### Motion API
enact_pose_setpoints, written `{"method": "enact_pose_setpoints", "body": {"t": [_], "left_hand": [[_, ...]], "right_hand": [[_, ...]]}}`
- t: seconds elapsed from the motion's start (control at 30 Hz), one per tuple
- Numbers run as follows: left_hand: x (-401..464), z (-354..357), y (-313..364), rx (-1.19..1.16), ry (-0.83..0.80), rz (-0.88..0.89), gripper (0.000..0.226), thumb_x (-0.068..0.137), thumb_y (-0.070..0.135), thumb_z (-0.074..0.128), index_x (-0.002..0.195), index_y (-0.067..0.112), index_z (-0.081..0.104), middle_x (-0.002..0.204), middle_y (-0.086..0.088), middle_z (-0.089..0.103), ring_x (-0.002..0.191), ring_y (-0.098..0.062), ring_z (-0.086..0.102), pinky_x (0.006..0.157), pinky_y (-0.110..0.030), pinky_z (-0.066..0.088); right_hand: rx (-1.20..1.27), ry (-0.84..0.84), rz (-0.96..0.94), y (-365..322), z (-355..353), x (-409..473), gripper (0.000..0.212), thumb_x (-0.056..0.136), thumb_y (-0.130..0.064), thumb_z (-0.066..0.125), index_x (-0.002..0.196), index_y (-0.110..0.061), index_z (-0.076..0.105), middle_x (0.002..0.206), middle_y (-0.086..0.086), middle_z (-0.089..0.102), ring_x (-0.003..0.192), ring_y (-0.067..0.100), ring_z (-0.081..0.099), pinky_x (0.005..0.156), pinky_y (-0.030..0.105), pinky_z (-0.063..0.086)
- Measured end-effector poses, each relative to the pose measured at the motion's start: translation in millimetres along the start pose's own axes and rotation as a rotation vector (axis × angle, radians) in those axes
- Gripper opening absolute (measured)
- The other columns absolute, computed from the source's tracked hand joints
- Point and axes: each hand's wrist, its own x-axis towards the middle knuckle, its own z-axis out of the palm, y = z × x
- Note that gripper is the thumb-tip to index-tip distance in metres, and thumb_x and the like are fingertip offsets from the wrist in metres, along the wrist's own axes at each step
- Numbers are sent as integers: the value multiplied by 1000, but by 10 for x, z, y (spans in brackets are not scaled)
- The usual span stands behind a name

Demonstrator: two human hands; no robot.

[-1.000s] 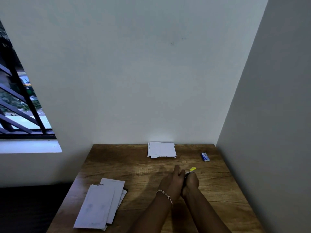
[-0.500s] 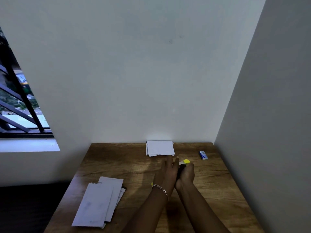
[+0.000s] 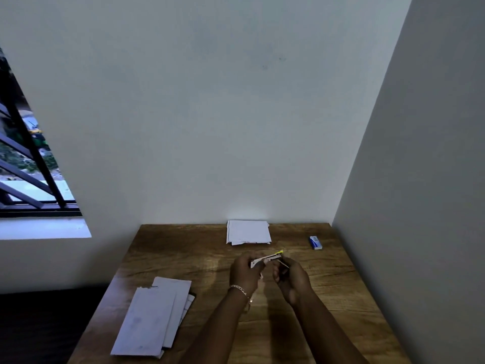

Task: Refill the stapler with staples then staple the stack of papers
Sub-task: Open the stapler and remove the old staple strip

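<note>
Above the middle of the wooden table (image 3: 183,253), both hands hold a small stapler (image 3: 267,258) with a yellow tip. My left hand (image 3: 245,271) grips its pale metal part, which is swung up and open. My right hand (image 3: 291,278) holds the dark lower body, and a thin strip shows between the hands. A stack of white papers (image 3: 248,231) lies at the table's far edge by the wall. A small blue and white staple box (image 3: 315,242) sits at the far right.
Several long white sheets (image 3: 154,315) lie overlapped at the table's near left. Walls close the table at the back and the right. A barred window (image 3: 26,164) is on the left.
The hands were pressed together around the stapler; they have since parted and the stapler's metal part is swung open between them. The view has shifted slightly.
</note>
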Motion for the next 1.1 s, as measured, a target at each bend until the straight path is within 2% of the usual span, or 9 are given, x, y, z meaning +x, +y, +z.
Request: {"method": "enact_pose_setpoints", "body": {"t": [0.13, 0.2, 0.3, 0.43, 0.57, 0.7, 0.87, 1.0, 1.1], "left_hand": [[49, -146, -130, -279, -283, -322, 16, 85, 22, 67, 89, 7, 64, 67, -9, 58, 37, -4, 46, 36, -16, 35], [30, -207, -185, -259, -421, -399, 23, 89, 30, 61, 100, 10, 62, 68, -7, 63, 40, -6, 49, 36, -16, 37], [-5, -229, -241, -150, -547, -498, 35, 94, 47, 47, 90, 14, 59, 53, 4, 66, 39, -5, 50, 37, -14, 37], [-7, -173, -271, 38, -447, -573, 51, 96, 52, 33, 74, 13, 57, 37, 7, 55, 29, -6, 42, 36, -11, 29], [0, -99, -355, 183, -292, -511, 53, 93, 51, 35, 57, 17, 54, 31, 5, 52, 24, -9, 39, 38, -10, 26], [4, -48, -390, 346, -252, -374, 61, 95, 53, 30, 53, 16, 54, 26, 5, 50, 18, -5, 40, 29, -6, 24], [31, -8, -436, 388, -290, -230, 63, 91, 62, 29, 55, 17, 54, 30, 6, 54, 20, -5, 42, 29, -9, 26], [49, 16, -474, 425, -293, -212, 62, 90, 63, 30, 56, 18, 56, 35, 3, 57, 28, -8, 50, 42, -17, 37], [38, 29, -462, 466, -282, -221, 66, 90, 64, 29, 49, 19, 56, 30, 5, 55, 24, -3, 47, 52, -23, 40]], "right_hand": [[-36, -51, 15, -7, -151, 55, 13, 93, -3, 51, 89, -5, 63, 76, 10, 63, 64, 15, 58, 46, 18, 52], [-86, -72, 30, 10, -181, 54, 12, 93, -3, 52, 87, -6, 63, 74, 9, 64, 58, 13, 60, 45, 18, 52], [-211, -88, 64, 42, -202, 40, 9, 91, -6, 56, 84, -6, 62, 69, 7, 63, 48, 10, 60, 43, 18, 50], [-462, -214, 74, 46, -203, -126, 13, 81, -17, 73, 82, -6, 67, 68, 6, 69, 54, 10, 62, 49, 20, 51], [-580, -299, -3, 102, -128, -232, 20, 72, -2, 80, 84, -5, 64, 62, 0, 72, 51, 6, 65, 46, 16, 49], [-641, -168, -117, 133, -100, -221, 25, 75, -9, 79, 82, -2, 56, 57, 6, 58, 44, 9, 51, 42, 19, 40], [-630, -71, -154, 101, -205, -159, 20, 75, -3, 75, 83, -3, 57, 68, 14, 60, 51, 17, 53, 48, 24, 44], [-651, -111, -155, 89, -248, -179, 29, 78, -25, 77, 87, -5, 58, 72, 12, 64, 56, 16, 56, 52, 26, 46], [-696, -111, -149, 95, -284, -189, 44, 67, -14, 84, 99, -1, 56, 82, 14, 65, 62, 17, 58, 56, 28, 46]]}}
